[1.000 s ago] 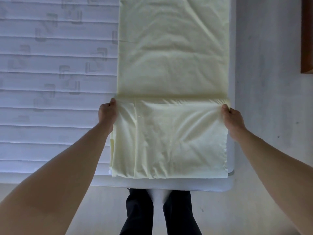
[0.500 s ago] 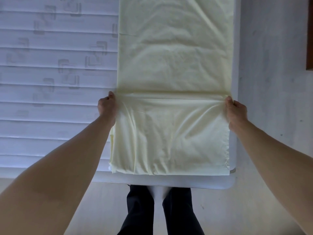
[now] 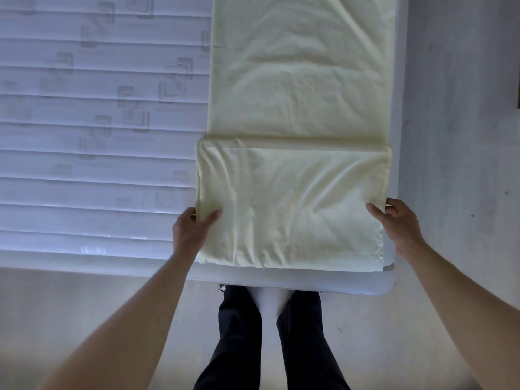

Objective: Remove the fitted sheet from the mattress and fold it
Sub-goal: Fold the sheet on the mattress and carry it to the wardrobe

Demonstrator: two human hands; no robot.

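pale floor runs along the near edge of the view and continues as a grey strip up the right side. dark trouser legs stand on it at bottom centre. a brown wooden edge shows at the far right border; its identity cannot be determined.

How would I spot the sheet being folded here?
Find the white quilted mattress. Along its right edge lies a long pale yellow fitted sheet, its near end doubled over and pinched by the left hand and right hand. Nothing else there is yellow.
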